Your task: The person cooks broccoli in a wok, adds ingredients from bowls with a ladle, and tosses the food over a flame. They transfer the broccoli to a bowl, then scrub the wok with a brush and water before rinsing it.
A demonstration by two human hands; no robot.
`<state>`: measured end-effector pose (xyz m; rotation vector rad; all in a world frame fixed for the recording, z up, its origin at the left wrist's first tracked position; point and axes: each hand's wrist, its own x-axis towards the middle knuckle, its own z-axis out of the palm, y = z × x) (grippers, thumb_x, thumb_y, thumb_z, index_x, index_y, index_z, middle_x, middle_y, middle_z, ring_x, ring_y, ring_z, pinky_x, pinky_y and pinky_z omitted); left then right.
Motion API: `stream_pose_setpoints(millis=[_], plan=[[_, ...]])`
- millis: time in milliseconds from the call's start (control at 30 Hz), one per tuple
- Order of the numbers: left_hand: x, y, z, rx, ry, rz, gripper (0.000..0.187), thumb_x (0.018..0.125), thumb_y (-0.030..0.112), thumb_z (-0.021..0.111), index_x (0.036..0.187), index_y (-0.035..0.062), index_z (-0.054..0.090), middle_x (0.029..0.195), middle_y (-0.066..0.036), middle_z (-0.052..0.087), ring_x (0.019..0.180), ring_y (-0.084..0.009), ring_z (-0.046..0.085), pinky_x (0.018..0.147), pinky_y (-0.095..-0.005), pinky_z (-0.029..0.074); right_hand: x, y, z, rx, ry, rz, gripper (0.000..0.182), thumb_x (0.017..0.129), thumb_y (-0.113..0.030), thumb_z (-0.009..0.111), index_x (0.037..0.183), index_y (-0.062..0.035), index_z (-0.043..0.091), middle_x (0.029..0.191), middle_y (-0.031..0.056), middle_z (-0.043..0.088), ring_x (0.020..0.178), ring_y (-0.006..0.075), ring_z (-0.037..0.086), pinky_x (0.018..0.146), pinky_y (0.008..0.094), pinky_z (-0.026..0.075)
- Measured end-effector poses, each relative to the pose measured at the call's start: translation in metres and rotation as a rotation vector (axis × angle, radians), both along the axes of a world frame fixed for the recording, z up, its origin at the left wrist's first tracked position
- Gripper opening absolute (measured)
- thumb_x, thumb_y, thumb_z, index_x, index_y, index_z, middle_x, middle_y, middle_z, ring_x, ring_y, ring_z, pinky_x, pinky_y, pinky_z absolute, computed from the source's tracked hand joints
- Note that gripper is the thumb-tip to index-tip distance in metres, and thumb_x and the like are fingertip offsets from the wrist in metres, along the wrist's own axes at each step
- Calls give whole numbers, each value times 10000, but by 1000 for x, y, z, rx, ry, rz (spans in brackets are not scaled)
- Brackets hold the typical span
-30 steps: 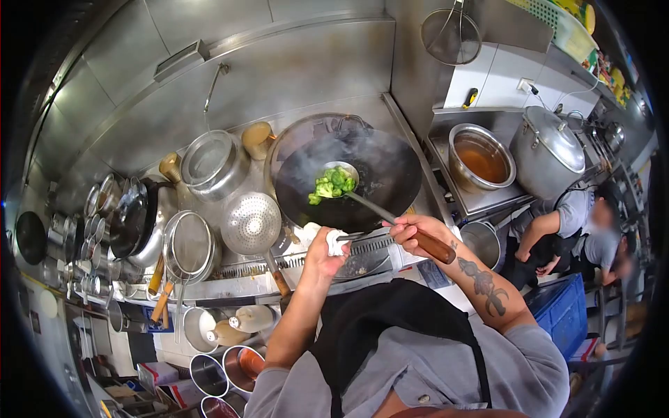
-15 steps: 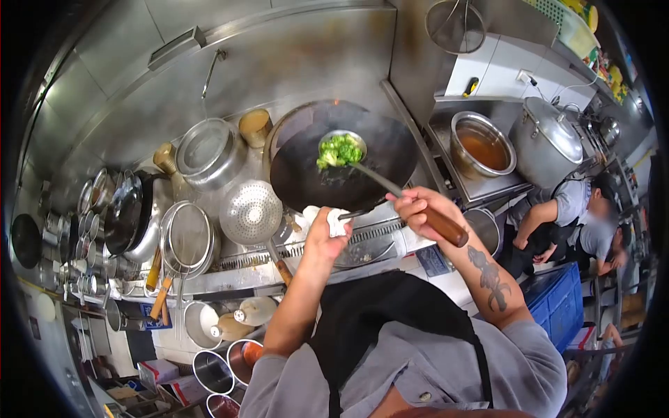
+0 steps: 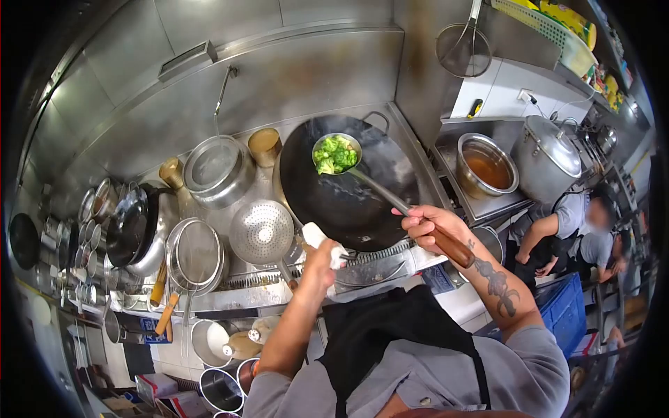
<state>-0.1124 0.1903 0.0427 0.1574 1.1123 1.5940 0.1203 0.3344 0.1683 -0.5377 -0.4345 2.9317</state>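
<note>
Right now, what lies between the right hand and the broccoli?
In the head view, the ladle's grey shaft runs over the wok from the right hand toward the broccoli.

Dark metal is seen in the wok [image 3: 387,209], its inner face smooth and dully shining. The ladle [image 3: 380,189] is made of grey metal and fitted with a handle [image 3: 451,245] of smooth, brown wood. The cloth [image 3: 314,235] is shown as white, matt fabric. Pale, shiny metal, pierced with holes, is seen in the strainer [image 3: 261,230]. The back panel [image 3: 313,83] is faced with satiny metal; the apron [image 3: 390,324] is made of matt black cloth.
</note>
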Motion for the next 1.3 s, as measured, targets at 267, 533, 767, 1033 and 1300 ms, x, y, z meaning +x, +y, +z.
stream_pose_setpoints(millis=[267,533,767,1033,1300], plan=[[3,11,-42,91,-599,-20,47,825,102,565,800,77,595,728,-54,621,636,-214,593,482,-301,449,-8,9,-10,-255,29,-41,356,965,-94,387,1294,41,408,828,59,455,555,105,494,444,282,419],[-6,61,-61,110,-452,64,57,850,155,562,846,98,561,724,-48,608,610,-195,591,476,-308,463,-6,15,-6,-194,45,-77,274,968,-111,416,1195,42,432,822,48,480,572,98,509,480,293,438],[-32,116,-108,46,-339,66,62,865,181,548,862,125,574,757,-24,613,674,-177,592,511,-301,458,0,24,-11,-197,102,-68,274,969,-112,406,1188,47,451,837,44,469,604,92,504,512,277,446],[-23,123,-80,-82,-361,232,158,905,288,529,912,135,566,758,-36,591,662,-204,594,511,-326,468,0,36,-13,-41,-53,-24,352,946,-90,448,1275,34,440,826,36,467,555,72,472,452,254,403],[58,0,-98,-89,98,329,228,889,219,544,1052,65,507,809,-60,562,631,-199,589,478,-360,479,16,43,-1,158,-156,312,376,955,-99,440,1320,-8,430,802,20,435,533,35,442,391,225,416]])
